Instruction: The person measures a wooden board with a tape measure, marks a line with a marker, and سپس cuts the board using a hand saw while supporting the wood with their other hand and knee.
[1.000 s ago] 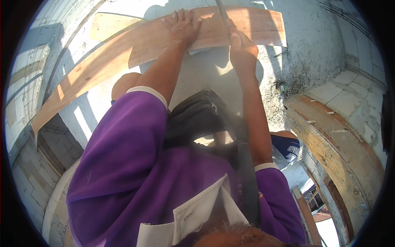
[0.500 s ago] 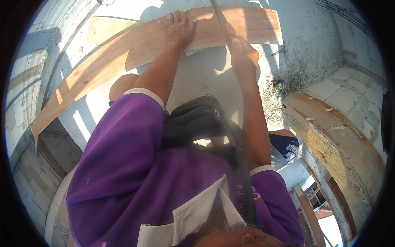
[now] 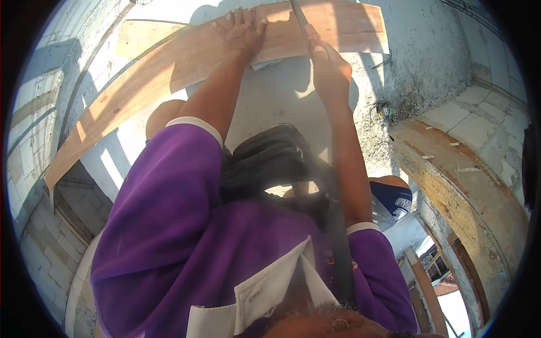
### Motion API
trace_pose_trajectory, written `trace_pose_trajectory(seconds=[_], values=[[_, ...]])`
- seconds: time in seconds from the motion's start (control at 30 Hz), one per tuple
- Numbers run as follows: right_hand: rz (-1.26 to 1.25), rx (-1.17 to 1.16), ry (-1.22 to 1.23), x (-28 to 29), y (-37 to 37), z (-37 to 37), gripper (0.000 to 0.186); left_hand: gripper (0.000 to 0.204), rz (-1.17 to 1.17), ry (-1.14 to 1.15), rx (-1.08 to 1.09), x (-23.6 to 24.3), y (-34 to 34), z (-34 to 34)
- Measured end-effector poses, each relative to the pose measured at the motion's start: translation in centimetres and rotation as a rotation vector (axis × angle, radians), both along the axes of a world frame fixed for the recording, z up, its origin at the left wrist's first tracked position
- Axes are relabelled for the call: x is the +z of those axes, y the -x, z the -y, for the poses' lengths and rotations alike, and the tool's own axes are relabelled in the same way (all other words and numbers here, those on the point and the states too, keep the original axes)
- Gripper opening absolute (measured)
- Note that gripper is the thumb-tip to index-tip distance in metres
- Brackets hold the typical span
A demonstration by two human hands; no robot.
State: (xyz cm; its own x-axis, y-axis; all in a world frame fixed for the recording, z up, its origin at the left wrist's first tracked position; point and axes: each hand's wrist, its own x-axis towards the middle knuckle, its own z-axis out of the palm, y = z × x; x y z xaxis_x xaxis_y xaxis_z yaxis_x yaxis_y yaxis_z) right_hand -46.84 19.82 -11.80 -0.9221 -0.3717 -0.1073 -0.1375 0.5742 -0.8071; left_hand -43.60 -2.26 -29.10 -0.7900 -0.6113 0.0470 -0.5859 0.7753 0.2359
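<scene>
A long, thin wooden board (image 3: 127,88) lies across the pale surface at the top of the view. My left hand (image 3: 242,35) rests flat on it, fingers spread, pressing near its far edge. My right hand (image 3: 329,67) is wrapped round the handle of a narrow grey saw (image 3: 298,14), which crosses the board just right of my left hand, index finger pointing along it. The blade is seen almost edge-on, and where it meets the board is hard to make out.
A shorter wooden piece (image 3: 141,39) lies behind the board. Rough concrete (image 3: 428,56), block walls (image 3: 39,236) and rebar rods (image 3: 468,14) surround me. A plank-sided form (image 3: 451,174) stands at right, with an opening (image 3: 448,298) below it. A small green-and-black object (image 3: 385,112) sits beside the rough edge.
My right hand and the saw have shifted slightly back and forth along the blade's line. My left hand stays on the board, slightly higher and further left in the picture.
</scene>
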Motion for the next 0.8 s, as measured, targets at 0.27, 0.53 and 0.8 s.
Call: trace_pose_trajectory(seconds=[0.27,0.53,0.8], values=[[0.198,-0.080,0.063,6.4,-6.6,-8.3,0.036,0.072,0.017,0.024,0.013,-0.9,0.8,0.8],[-0.029,0.063,-0.037,1.8,-1.6,-1.4,0.035,0.074,0.022,-0.038,0.007,0.7,0.4,-0.1],[0.024,0.035,0.067,4.5,-4.0,-5.0,0.036,0.074,-0.004,-0.029,0.001,-0.1,0.7,1.0]])
